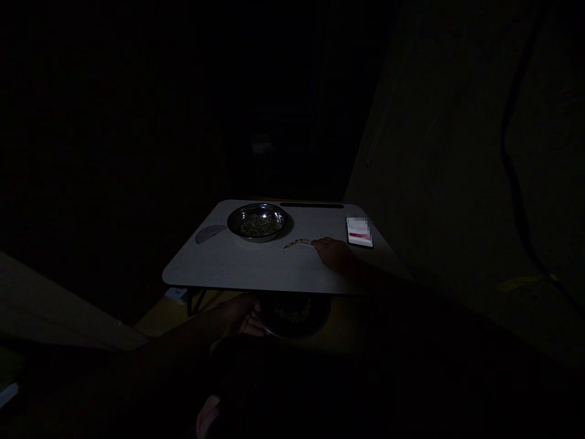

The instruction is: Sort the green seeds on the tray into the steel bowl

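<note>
Below the front edge of a small white table (256, 274), my left hand (244, 314) grips the rim of a dark metal bowl (292, 329) by its left side. Pale bits lie in that bowl, partly lost in shadow. On the tabletop my right hand (333, 253) is at the right end of a thin line of small grains or seeds (297, 243). Its fingers look drawn together and touch the line; whatever is between them is too small and dim to see. A shiny steel bowl (237, 230) with more such grains stands at the back left.
A lit phone (360, 231) lies near the table's right edge. A pale half-round piece (210, 233) lies left of the steel bowl. Along the back edge runs a dark slot (311, 205). A wall (457, 183) rises at the right; the room is very dark.
</note>
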### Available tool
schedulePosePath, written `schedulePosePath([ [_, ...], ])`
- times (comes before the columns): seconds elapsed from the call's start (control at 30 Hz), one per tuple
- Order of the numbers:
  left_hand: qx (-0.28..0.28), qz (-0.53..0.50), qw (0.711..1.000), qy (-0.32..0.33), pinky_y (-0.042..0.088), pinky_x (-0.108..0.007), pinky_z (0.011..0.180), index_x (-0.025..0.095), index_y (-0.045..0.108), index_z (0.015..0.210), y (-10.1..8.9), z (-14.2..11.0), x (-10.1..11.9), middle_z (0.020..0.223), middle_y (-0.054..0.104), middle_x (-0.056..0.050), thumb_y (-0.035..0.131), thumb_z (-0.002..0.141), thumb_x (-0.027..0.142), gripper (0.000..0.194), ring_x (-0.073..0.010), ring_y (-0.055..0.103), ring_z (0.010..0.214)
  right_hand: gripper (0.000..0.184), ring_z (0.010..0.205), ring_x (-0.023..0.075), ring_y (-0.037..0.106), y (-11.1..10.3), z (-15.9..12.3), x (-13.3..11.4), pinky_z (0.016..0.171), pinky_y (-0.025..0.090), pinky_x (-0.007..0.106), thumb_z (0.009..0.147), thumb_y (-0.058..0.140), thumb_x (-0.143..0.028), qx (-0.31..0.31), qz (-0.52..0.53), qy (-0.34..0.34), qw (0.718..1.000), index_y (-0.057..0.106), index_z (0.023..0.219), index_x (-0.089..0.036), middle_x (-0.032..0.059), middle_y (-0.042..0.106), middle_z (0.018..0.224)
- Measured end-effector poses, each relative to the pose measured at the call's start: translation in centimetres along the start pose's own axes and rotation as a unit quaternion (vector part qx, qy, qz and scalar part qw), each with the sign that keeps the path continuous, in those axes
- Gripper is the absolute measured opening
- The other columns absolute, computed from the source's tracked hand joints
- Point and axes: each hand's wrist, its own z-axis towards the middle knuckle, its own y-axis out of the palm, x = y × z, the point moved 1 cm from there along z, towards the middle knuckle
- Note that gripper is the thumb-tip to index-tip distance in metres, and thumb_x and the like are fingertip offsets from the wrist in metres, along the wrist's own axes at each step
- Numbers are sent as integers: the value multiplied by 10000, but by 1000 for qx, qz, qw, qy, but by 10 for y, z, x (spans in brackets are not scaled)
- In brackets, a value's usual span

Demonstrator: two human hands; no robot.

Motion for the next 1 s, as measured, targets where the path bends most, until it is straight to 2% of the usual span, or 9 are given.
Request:
schedulePosePath([
  [0.53,-5,7,1000,1,435,-265,520,154,457,603,10,-3,5,489,578,-48,398,523,202,110,-160,563,511,320,843,165,435,-2,-5,9,656,344,262,728,286,-140,-9,11,10,1000,410,1023,-145,78,514,923],
  [1.0,-5,-2,1000,6,432,-274,521,161,462,619,8,-1,4,481,570,-31,402,529,203,116,-163,562,506,331,850,180,431,0,-9,13,621,347,268,721,279,-127,-5,12,17,1000,403,1027,-145,88,510,921],
])
